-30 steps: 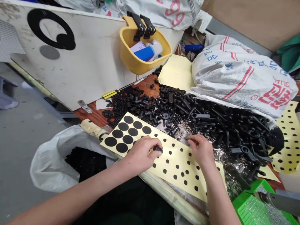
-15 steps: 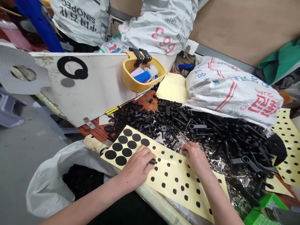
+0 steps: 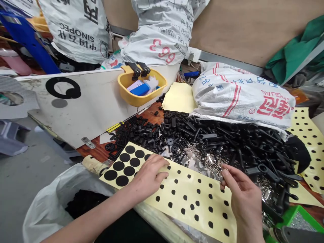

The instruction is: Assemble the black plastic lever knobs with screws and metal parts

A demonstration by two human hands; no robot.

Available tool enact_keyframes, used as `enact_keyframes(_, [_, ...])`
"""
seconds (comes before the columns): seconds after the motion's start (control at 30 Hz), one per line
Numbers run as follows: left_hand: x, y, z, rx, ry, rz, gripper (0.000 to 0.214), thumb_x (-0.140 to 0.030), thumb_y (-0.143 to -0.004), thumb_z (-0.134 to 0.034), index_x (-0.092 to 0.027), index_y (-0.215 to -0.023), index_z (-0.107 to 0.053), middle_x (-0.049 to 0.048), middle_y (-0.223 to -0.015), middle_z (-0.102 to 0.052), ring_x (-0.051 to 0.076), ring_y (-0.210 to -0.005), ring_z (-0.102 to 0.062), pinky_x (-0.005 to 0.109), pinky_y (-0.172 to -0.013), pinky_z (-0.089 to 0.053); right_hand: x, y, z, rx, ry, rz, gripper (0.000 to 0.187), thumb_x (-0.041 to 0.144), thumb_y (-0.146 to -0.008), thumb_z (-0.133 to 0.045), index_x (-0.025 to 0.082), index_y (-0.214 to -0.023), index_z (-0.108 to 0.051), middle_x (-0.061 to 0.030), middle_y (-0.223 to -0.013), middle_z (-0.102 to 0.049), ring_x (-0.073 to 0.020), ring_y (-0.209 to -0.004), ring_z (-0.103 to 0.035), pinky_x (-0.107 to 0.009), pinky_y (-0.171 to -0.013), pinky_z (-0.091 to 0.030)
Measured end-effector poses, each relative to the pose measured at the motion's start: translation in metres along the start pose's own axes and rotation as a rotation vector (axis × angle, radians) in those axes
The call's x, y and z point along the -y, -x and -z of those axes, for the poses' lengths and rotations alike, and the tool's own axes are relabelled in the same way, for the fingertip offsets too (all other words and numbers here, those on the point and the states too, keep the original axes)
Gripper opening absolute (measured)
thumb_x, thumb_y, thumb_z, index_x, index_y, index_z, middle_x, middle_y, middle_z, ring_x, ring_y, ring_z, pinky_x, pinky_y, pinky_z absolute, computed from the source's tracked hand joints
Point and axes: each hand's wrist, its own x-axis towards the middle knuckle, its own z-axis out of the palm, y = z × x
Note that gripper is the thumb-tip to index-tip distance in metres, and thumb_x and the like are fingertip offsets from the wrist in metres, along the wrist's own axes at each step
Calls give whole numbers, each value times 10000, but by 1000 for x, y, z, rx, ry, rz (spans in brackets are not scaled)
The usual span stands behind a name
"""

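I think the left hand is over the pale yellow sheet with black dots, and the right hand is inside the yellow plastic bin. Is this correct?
Not quite: the head view shows the right hand by the small silvery metal parts, outside the bin. The left hand is indeed over the sheet.

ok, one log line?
left hand: over yellow sheet, grip unclear | right hand: near metal pieces, grip unclear | black parts: heaped by white bag

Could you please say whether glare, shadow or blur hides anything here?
In the head view, the small metal pieces glint brightly; in the same view, the black contents of the open white sack sink into darkness; there too, whatever the right hand may pinch is too small and soft to make out.
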Motion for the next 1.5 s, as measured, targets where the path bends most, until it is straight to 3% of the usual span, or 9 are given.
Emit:
enact_keyframes(0.1, [-18,-25,1,55,-54,7,190,-139,-810,-566,-165,-977,-653,76,-1003,-647,240,-1021,-540,390,-915,-453,-6,5,0,-56,-181,-58,349,352,-607,-823,164,-884,-724,-37,-673,-671,-105,-499,-542,-274,-497,-516])
enact_keyframes(0.27, [-32,-78,-7,96,-219,18,205,-143,-809,-566,-160,-980,-678,91,-1011,-668,243,-1033,-564,369,-938,-447,-11,8,0,44,-234,-132,375,361,-566,-841,151,-861,-743,-90,-737,-711,-163,-554,-619,-300,-488,-557])
enact_keyframes(0.47, [-42,-143,-40,104,-312,40,166,-147,-778,-580,-173,-869,-717,91,-896,-713,241,-911,-647,329,-815,-491,-14,6,4,124,-238,-178,349,381,-581,-825,169,-849,-755,-90,-788,-730,-166,-570,-633,-304,-540,-581])
enact_keyframes(0.6, [-48,-166,-61,63,-380,86,172,-198,-793,-584,-143,-902,-706,141,-906,-711,284,-928,-657,358,-778,-495,-17,4,3,128,-220,-222,363,397,-576,-822,169,-851,-753,-79,-779,-729,-155,-574,-623,-271,-520,-559])
enact_keyframes(0.77, [-45,-173,-70,30,-405,95,225,-217,-757,-627,-148,-964,-681,138,-940,-710,297,-993,-640,361,-813,-482,-12,8,-3,120,-247,-275,373,425,-601,-807,182,-875,-736,-32,-680,-683,-129,-588,-594,-217,-506,-511])
enact_keyframes(0.97, [-41,-171,-71,31,-376,123,279,-123,-740,-558,-191,-986,-670,71,-898,-716,226,-891,-660,300,-762,-478,-20,3,-4,232,-223,-311,407,447,-575,-819,169,-861,-740,-43,-645,-669,-151,-583,-610,-232,-486,-504])
enact_keyframes(1.23, [-44,-156,-51,77,-364,130,261,-131,-711,-551,-187,-912,-708,47,-795,-714,203,-774,-661,261,-675,-475,-14,7,-7,238,-180,-337,429,473,-582,-810,173,-878,-732,-37,-676,-666,-136,-602,-591,-219,-503,-488])
enact_keyframes(1.37, [-48,-145,-41,76,-403,150,245,-111,-681,-566,-171,-863,-719,83,-805,-715,249,-828,-666,300,-726,-487,-16,7,-7,258,-186,-355,425,478,-587,-807,174,-874,-728,-22,-645,-653,-117,-584,-573,-205,-512,-482])
enact_keyframes(1.5, [-44,-141,-40,33,-413,195,294,-92,-691,-559,-161,-934,-710,116,-910,-716,274,-922,-657,330,-791,-488,-18,6,-6,234,-185,-367,428,448,-556,-828,175,-873,-737,-34,-681,-677,-130,-600,-600,-212,-505,-494])
